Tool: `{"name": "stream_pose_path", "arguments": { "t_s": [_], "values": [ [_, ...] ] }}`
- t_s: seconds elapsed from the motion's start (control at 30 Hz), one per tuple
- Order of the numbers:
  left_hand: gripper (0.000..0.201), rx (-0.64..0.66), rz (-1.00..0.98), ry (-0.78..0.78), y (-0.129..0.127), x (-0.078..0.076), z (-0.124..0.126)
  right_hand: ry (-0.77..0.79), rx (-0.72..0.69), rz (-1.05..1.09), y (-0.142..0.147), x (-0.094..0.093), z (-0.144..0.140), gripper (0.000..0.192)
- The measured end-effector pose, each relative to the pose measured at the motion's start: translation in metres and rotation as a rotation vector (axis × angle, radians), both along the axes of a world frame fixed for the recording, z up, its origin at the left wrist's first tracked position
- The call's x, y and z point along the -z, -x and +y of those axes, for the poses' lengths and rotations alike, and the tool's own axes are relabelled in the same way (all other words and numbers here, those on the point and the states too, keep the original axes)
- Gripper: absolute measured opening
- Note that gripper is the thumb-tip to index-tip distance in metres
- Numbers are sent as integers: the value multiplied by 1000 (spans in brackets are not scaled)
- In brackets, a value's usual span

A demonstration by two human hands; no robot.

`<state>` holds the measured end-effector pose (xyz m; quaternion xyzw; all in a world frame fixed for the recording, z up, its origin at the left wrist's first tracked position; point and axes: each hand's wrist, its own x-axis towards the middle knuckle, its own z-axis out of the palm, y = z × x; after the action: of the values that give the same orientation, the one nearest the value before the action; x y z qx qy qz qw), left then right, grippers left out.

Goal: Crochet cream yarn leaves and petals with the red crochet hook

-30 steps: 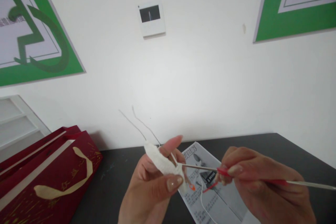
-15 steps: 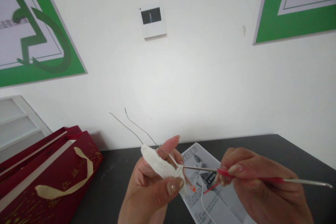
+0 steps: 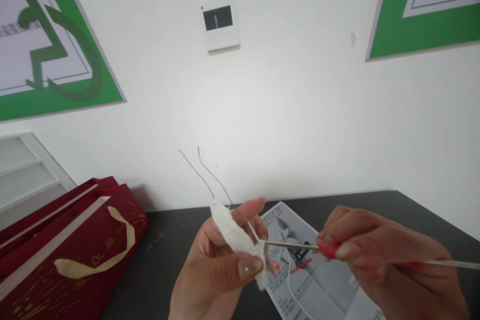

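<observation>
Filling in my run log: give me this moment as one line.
left hand: holds white crochet piece | right hand: holds crochet hook, tip at piece | table: leaflet, red bag

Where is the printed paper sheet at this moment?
In the head view, the printed paper sheet lies on the dark table, low and right of centre, beneath both hands and right of the red gift bag.
</observation>
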<state>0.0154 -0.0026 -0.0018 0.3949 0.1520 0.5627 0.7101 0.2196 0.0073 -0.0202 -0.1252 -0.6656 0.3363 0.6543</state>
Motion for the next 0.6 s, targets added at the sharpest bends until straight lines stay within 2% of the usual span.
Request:
{"name": "stream_pose_path", "arguments": {
  "t_s": [0.27, 0.4, 0.47, 0.6],
  "values": [
    [43, 106, -25, 28, -1, -1, 5, -96, 23, -36, -3, -8, -4, 21],
    [42, 142, 7, 6, 2, 1, 3, -57, 19, -44, -5, -7, -3, 19],
    [41, 117, 15, -12, 4, 3, 2, -14, 29, -34, -5, -7, -2, 14],
    [42, -16, 75, -63, 6, 5, -1, 18, 61, -44, -2, -8, -5, 11]
  ]
}}
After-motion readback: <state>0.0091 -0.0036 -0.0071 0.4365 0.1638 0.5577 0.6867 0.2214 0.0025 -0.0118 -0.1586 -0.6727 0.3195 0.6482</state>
